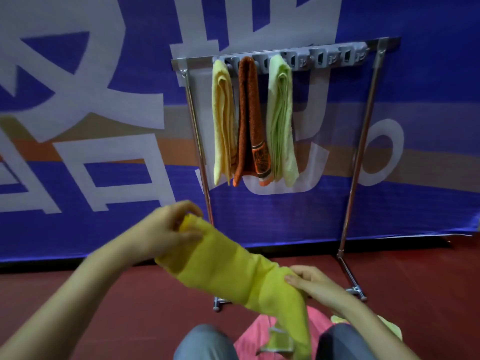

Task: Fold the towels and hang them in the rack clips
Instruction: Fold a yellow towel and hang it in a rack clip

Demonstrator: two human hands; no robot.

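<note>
Low in mid-frame, a yellow towel, upper end pinched by closed fingers of the left hand, lower part clasped by the curled right hand; likely light, limp, grippy, so best held near the folded top for the free rack clips upper right.

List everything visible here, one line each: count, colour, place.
rack: one, silver, against the banner
clip strip: one, grey, on the rack's top bar
pale yellow towel: one, hung leftmost
rust towel: one, hung second
pale green towel: one, hung third
bright yellow towel: one, between both hands
pink towel: one, low between the knees
light green cloth: one, lower right, partly hidden
banner: one, blue with white characters, behind the rack
floor: one, dark red
knees: two, grey trousers, bottom edge
left hand: one, grips the bright yellow towel's upper end
right hand: one, holds its lower part
</note>
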